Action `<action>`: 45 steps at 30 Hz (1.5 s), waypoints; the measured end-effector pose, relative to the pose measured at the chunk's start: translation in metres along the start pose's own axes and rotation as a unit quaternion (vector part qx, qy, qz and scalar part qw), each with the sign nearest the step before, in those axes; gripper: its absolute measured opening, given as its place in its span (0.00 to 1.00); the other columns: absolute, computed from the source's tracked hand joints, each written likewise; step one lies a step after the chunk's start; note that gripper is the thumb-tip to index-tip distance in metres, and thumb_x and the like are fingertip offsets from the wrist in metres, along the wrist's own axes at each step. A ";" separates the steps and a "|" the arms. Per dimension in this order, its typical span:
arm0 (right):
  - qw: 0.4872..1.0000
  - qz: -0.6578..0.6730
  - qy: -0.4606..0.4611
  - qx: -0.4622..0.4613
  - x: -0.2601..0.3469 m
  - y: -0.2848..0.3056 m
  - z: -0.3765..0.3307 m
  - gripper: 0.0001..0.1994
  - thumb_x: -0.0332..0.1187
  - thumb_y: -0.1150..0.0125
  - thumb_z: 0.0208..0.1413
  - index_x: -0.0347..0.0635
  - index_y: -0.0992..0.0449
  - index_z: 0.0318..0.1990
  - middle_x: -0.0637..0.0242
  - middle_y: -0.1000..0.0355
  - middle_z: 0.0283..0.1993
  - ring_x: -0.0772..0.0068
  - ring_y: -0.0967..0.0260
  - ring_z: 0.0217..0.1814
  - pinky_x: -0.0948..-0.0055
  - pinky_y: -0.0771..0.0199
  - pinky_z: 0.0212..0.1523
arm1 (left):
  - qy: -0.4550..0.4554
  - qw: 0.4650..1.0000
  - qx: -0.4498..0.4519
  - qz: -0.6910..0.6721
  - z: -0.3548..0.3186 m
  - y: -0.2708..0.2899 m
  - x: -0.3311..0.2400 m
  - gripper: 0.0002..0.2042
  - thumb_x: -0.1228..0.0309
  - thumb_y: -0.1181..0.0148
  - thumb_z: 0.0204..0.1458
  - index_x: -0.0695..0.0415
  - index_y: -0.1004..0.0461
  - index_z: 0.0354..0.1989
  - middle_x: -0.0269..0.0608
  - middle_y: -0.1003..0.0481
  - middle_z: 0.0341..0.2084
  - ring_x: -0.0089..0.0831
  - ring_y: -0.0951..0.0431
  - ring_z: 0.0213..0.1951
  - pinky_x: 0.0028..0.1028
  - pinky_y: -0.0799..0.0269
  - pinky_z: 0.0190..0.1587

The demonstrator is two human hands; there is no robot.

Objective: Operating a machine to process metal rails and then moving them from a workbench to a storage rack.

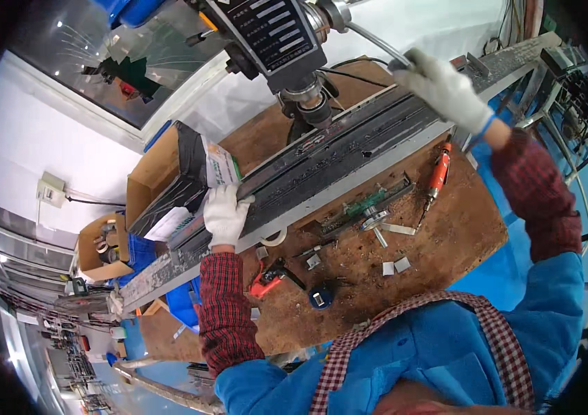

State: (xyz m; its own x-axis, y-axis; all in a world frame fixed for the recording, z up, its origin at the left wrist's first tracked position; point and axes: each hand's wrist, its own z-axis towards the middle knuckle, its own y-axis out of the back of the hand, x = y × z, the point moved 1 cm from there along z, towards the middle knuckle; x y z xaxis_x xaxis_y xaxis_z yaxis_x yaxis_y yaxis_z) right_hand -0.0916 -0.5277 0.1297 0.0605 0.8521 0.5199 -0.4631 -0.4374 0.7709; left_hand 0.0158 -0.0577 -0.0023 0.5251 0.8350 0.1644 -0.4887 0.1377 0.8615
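Observation:
My right hand [443, 90], in a white glove, is closed round the dark end of the lever [373, 38] on a drill press [273, 41]. The press's chuck [315, 108] points down over a long dark metal profile [349, 152], which runs diagonally across the bench. Whether a bit touches the profile cannot be seen. On the profile's left part sits my gloved left hand [225, 213], beside a cardboard box. Its fingers bend over the profile and its thumb points right; the fingertips are partly hidden.
On the brown bench [405, 311] lie an orange-red air tool [439, 171], a green clamp or vise [370, 205], a red-and-black tool [270, 279], a tape roll [274, 238], a round blue object [320, 297] and small square plates [388, 268]. Cardboard boxes [152, 162] stand left.

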 end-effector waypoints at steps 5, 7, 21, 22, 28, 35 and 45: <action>0.983 -0.164 0.087 0.002 0.023 0.060 -0.005 0.15 0.43 0.45 0.66 0.42 0.22 0.50 0.62 0.22 0.32 0.63 0.25 0.28 0.65 0.25 0.31 | -0.005 1.000 -0.002 0.005 0.004 0.001 0.000 0.20 0.58 0.32 0.48 0.55 0.21 0.46 0.43 0.24 0.36 0.46 0.25 0.40 0.40 0.28 0.43; 0.975 -0.196 0.108 0.004 0.024 0.060 -0.004 0.15 0.42 0.45 0.66 0.43 0.22 0.51 0.62 0.22 0.32 0.63 0.25 0.28 0.65 0.25 0.31 | -0.002 1.000 -0.001 0.007 0.003 0.001 0.000 0.20 0.58 0.32 0.48 0.55 0.21 0.46 0.43 0.25 0.36 0.46 0.25 0.40 0.40 0.28 0.43; 0.993 -0.088 0.072 -0.017 -0.002 0.003 -0.007 0.14 0.43 0.48 0.68 0.42 0.24 0.48 0.61 0.21 0.31 0.60 0.22 0.28 0.64 0.24 0.29 | 0.101 0.972 -0.160 -0.142 0.051 -0.009 -0.060 0.15 0.58 0.41 0.58 0.57 0.18 0.36 0.45 0.20 0.33 0.46 0.22 0.34 0.40 0.28 0.36; 0.994 -0.092 0.064 -0.020 -0.005 0.002 -0.007 0.14 0.43 0.48 0.68 0.42 0.24 0.48 0.61 0.21 0.31 0.60 0.22 0.28 0.64 0.24 0.29 | 0.094 0.972 -0.159 -0.147 0.058 -0.012 -0.071 0.15 0.58 0.41 0.58 0.57 0.18 0.36 0.45 0.20 0.33 0.46 0.22 0.34 0.40 0.28 0.36; 0.999 -0.007 0.040 -0.020 -0.022 -0.037 0.001 0.14 0.43 0.46 0.67 0.43 0.25 0.47 0.63 0.22 0.29 0.64 0.23 0.29 0.64 0.25 0.31 | 0.136 0.987 -0.059 -0.055 0.079 -0.017 -0.101 0.16 0.60 0.45 0.59 0.58 0.18 0.30 0.45 0.19 0.28 0.46 0.22 0.29 0.41 0.29 0.31; 0.987 0.155 0.001 -0.047 -0.050 -0.104 0.039 0.15 0.46 0.43 0.65 0.44 0.23 0.42 0.69 0.26 0.27 0.69 0.31 0.26 0.68 0.29 0.29 | 0.106 0.993 -0.049 -0.027 0.079 -0.014 -0.109 0.15 0.61 0.47 0.60 0.56 0.18 0.30 0.43 0.21 0.26 0.46 0.22 0.29 0.42 0.29 0.30; 0.981 0.181 0.017 -0.073 -0.048 -0.111 0.042 0.16 0.48 0.43 0.65 0.43 0.22 0.40 0.72 0.29 0.25 0.71 0.36 0.24 0.70 0.33 0.28 | 0.081 0.994 -0.064 -0.035 0.079 -0.016 -0.104 0.15 0.60 0.47 0.60 0.55 0.19 0.29 0.42 0.21 0.25 0.46 0.22 0.29 0.42 0.28 0.32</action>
State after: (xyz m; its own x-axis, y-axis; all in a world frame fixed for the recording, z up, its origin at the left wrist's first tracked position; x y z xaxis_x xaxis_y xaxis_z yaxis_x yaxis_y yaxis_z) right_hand -0.0059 -0.5323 0.0349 -0.1590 0.6588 0.7353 -0.5710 -0.6689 0.4759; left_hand 0.0239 -0.1882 0.0051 0.4466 0.8946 0.0171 -0.5450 0.2568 0.7981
